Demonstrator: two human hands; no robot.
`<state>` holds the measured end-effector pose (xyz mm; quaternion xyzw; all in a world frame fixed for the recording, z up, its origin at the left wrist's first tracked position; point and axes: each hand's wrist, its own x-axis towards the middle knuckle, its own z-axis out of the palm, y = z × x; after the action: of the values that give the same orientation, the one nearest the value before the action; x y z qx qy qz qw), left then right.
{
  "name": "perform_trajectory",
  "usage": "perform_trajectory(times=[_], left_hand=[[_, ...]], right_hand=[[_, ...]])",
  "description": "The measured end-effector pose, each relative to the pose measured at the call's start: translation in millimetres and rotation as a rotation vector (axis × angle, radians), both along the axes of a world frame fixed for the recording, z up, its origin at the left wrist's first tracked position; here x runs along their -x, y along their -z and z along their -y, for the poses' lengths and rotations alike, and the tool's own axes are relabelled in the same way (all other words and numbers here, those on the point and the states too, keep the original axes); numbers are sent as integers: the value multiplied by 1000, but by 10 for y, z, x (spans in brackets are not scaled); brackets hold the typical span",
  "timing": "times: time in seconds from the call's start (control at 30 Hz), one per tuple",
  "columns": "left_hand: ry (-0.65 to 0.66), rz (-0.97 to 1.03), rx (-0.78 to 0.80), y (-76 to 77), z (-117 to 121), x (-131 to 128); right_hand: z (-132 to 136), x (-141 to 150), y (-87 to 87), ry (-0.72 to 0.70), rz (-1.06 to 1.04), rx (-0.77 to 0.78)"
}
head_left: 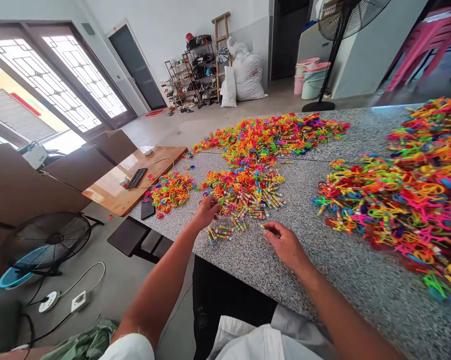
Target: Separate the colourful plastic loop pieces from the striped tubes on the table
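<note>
My left hand (207, 212) is at the near left edge of a pile of bright plastic pieces (244, 187), its fingers curled together. What they grip, if anything, is hidden, though bits of green and purple show by the fingertips. My right hand (287, 245) is low over the speckled stone table (244, 255), thumb and fingertips drawn together. A tiny yellow-green end shows at their tips; the rest of that piece is hidden. Between the hands lie several short printed tubes (225, 232) with white ends. More such tubes (274, 195) lie along the pile's right side.
A smaller heap (172, 192) lies left, beside a dark phone (147, 208) and a wooden board (112, 182) with a black keypad (136, 178). Large heaps (409, 195) spread right and at the back (270, 137). A floor fan (54, 240) stands low at left.
</note>
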<state>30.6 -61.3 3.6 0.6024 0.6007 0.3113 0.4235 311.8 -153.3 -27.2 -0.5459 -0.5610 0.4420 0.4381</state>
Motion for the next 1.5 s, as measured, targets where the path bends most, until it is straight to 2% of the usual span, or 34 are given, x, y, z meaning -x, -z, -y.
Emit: perform_trajectory(times=[0.07,0.13,0.3,0.47,0.67,0.77,0.97,1.03,1.1,1.23,1.33,1.4,1.5], left_hand=[[57,234,57,-82,120,-121],[111,356,92,-146,247,-265],[204,465,111,-260,493,-592],[259,517,174,-336,594,-749],[268,642,193,-296,612,-785],[265,643,205,-287,605,-785],[331,563,189,-352,614,-797],[340,496,129,-358,640,-823],[293,376,32,-341,684,-877],[220,125,-118,-246,734,-1006],[231,63,-106,-155,582,-922],[131,-10,-96,-102,369,-685],[-199,-370,-180,-41,10,-133]], right_hand=[[-27,18,-62,75,1,-30],[-51,58,-127,120,-94,14],[-66,191,-235,70,-643,177],[-19,199,-278,-57,-815,269],[26,123,-223,-123,-909,281],[44,109,-215,-128,-918,292],[51,34,-249,-164,-887,314],[52,5,-263,-177,-847,302],[63,4,-275,-165,-783,267],[88,49,-277,-96,-629,187],[15,-99,-247,12,-527,213],[-104,-371,-227,214,-542,206],[-327,-861,-212,600,-791,28]])
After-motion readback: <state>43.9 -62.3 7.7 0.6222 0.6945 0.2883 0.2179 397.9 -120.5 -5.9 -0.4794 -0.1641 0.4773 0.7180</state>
